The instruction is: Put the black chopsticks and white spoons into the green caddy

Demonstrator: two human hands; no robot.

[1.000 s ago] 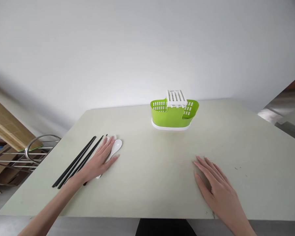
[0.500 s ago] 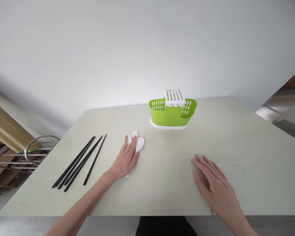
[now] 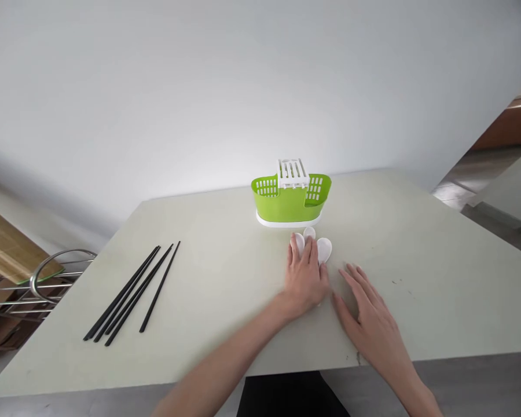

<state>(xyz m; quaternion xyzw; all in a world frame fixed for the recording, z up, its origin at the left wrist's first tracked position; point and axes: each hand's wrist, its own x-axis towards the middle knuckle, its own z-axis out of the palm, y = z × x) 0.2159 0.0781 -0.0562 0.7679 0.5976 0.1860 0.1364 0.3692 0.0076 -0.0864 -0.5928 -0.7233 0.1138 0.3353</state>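
My left hand [image 3: 304, 282] is closed over three white spoons [image 3: 325, 249] on the tabletop. Their round bowls fan out past my fingertips, while the handles are mostly hidden under my palm. To its right, my right hand [image 3: 367, 310] rests on the table with fingers stretched out and thumb apart, holding nothing. Just behind the spoons stands a green cutlery basket [image 3: 289, 205] with a white base and a white slotted rack [image 3: 293, 172] across its middle.
Several black chopsticks [image 3: 132, 295] lie slanted on the left of the pale table [image 3: 217, 231]. One chopstick [image 3: 160, 286] lies a little apart. Left of the table are a metal rack [image 3: 37, 281] and a bamboo board [image 3: 15, 246]. A white wall [image 3: 226, 104] rises behind.
My left hand has slid the spoons rightward across the table, from near the chopsticks to in front of the basket. My right hand stays nearly in place. The view has shifted slightly.
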